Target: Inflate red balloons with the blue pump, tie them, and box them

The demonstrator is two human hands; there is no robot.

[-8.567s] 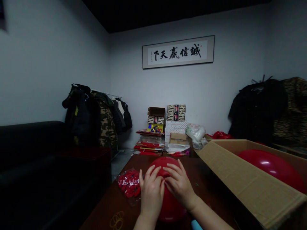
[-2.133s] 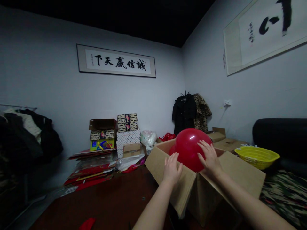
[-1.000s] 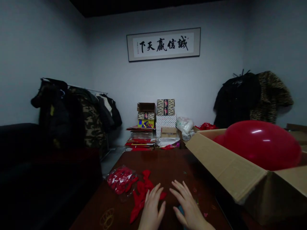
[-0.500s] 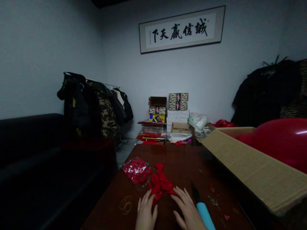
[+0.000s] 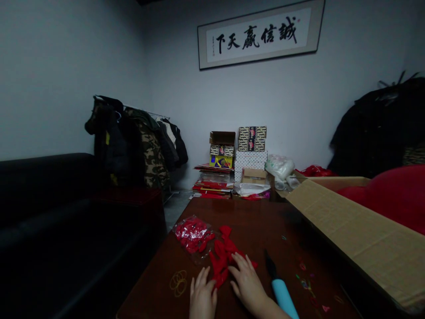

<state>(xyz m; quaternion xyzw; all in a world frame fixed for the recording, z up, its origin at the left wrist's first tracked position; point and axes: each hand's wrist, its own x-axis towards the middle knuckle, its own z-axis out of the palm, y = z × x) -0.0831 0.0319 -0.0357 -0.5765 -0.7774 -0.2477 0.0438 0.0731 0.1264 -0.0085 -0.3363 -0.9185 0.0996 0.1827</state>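
Observation:
Both hands rest low on the dark wooden table (image 5: 265, 221). My left hand (image 5: 202, 296) lies flat with its fingers spread, just left of a heap of flat red balloons (image 5: 223, 256). My right hand (image 5: 246, 283) is open too, and its fingertips touch the near edge of that heap. A clear bag of red balloons (image 5: 191, 231) sits just beyond the heap. A light blue pump with a black tip (image 5: 279, 285) lies right of my right hand. Inflated red balloons (image 5: 392, 199) fill the cardboard box (image 5: 348, 235) on the right.
Yellow rubber bands (image 5: 178, 282) lie on the table's left edge. A black sofa (image 5: 49, 208) and a rack of coats (image 5: 133, 141) stand on the left. Stacked boxes and red paper goods (image 5: 239, 164) sit against the far wall. Dark coats (image 5: 381, 128) hang on the right.
A tied red balloon went from the table into the box. Both hands came back down to the table, and my right hand has slid forward onto the flat balloons.

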